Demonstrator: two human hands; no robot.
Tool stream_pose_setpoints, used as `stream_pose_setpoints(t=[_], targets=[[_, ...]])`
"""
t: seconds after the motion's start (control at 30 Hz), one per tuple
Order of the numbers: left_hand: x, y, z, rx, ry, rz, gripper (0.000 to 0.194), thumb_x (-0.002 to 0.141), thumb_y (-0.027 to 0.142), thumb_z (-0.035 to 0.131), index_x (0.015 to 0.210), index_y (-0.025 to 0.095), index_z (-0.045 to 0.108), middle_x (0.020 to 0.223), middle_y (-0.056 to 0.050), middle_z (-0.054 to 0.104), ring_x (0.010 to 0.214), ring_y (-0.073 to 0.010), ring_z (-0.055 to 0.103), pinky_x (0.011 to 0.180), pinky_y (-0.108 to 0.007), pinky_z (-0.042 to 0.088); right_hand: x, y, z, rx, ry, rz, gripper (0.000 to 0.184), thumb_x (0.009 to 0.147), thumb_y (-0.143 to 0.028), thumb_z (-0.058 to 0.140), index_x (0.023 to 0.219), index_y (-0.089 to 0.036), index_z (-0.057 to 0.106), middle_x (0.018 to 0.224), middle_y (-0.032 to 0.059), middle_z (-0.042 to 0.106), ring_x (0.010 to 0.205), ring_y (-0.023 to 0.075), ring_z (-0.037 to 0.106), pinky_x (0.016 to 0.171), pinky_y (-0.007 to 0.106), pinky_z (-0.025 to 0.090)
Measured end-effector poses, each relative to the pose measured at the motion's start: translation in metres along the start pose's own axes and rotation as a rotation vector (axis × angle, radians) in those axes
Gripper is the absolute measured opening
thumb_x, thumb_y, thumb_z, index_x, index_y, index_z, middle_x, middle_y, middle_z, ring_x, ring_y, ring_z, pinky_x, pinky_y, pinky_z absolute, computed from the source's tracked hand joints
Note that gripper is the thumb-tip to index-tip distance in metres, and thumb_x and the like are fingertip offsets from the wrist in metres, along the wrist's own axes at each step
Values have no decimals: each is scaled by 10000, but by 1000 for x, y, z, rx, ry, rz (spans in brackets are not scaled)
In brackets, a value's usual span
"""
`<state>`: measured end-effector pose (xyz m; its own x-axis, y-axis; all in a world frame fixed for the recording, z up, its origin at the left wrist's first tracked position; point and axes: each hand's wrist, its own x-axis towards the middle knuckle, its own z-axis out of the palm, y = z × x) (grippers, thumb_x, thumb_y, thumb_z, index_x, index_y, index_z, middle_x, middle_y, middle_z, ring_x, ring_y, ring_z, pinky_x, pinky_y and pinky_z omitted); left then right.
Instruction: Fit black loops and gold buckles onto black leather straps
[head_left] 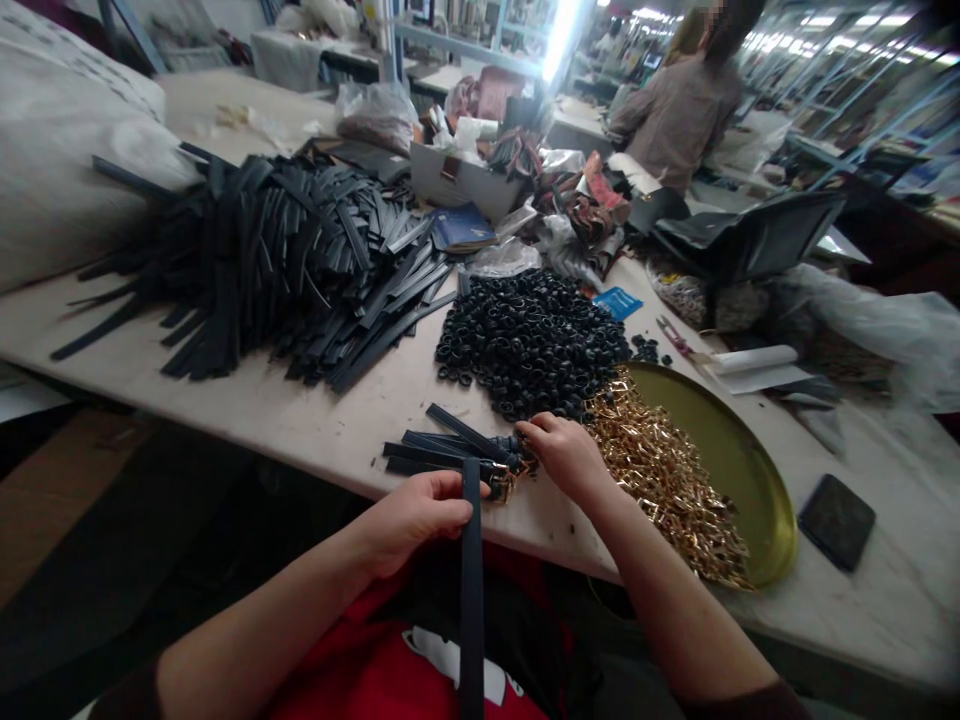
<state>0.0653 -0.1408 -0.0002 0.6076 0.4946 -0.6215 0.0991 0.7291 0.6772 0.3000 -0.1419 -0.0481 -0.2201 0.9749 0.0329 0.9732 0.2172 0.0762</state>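
Between the thumb and fingers of my left hand [427, 510] is a dark strap [471, 590], upright at its top end and hanging over the table edge towards my lap. My right hand [566, 455] rests just in front of a heap of small black loops [525, 335], fingers bent and closed at the tips; what they pinch, if anything, is too small to make out. Between the hands lies a small stack of straps [435, 447] with gold buckles at their right ends. Loose gold buckles [660, 470] are heaped beside my right forearm.
A big pile of dark straps [277, 250] covers the table's left side. The buckles spill across a round gold tray [765, 500]. Right of it lies a black flat object [837, 522]. Snips [675, 338], a blue packet [618, 302] and a cluttered box [465, 182] stand farther back. A person [679, 110] is beyond.
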Motion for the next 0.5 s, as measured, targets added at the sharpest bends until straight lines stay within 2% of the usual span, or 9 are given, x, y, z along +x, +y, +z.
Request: stream_pose_setpoints(t=[0.23, 0.33, 0.37, 0.43, 0.5], targets=[[-15, -22, 12, -23, -76, -19, 220, 646, 228, 632, 836, 117, 629, 716, -19, 618, 643, -114, 560, 628, -232, 423, 4, 0, -2, 99, 11, 3, 163, 824, -174, 466, 910, -164, 604, 888, 89, 601, 774, 182, 545, 690, 276, 360], [-19, -26, 17, -13, -45, 59, 215, 708, 281, 588, 858, 127, 594, 731, -20, 618, 677, -118, 571, 643, -225, 432, -2, -1, -8, 246, 120, 101, 130, 785, -158, 489, 869, -143, 588, 878, 94, 593, 795, 187, 542, 720, 284, 386], [-19, -25, 19, 7, -23, 109, 220, 731, 301, 563, 877, 137, 573, 730, -17, 617, 680, -122, 574, 643, -227, 434, -6, -4, -12, 375, 180, 165, 133, 778, -174, 499, 879, -142, 579, 865, 87, 590, 786, 183, 542, 719, 286, 397], [-19, -20, 23, 109, 20, 241, 219, 780, 340, 499, 892, 154, 533, 691, 0, 594, 628, -120, 559, 604, -226, 431, -17, -15, -23, 799, 278, 298, 191, 768, -229, 528, 940, -155, 559, 829, 56, 587, 747, 165, 543, 692, 284, 419], [-18, -13, 27, 299, 62, 397, 225, 818, 364, 438, 872, 164, 523, 625, 25, 543, 537, -106, 502, 537, -215, 398, -29, -32, -35, 1309, 272, 370, 285, 754, -290, 564, 1018, -184, 545, 803, 19, 592, 704, 139, 542, 658, 271, 432]])
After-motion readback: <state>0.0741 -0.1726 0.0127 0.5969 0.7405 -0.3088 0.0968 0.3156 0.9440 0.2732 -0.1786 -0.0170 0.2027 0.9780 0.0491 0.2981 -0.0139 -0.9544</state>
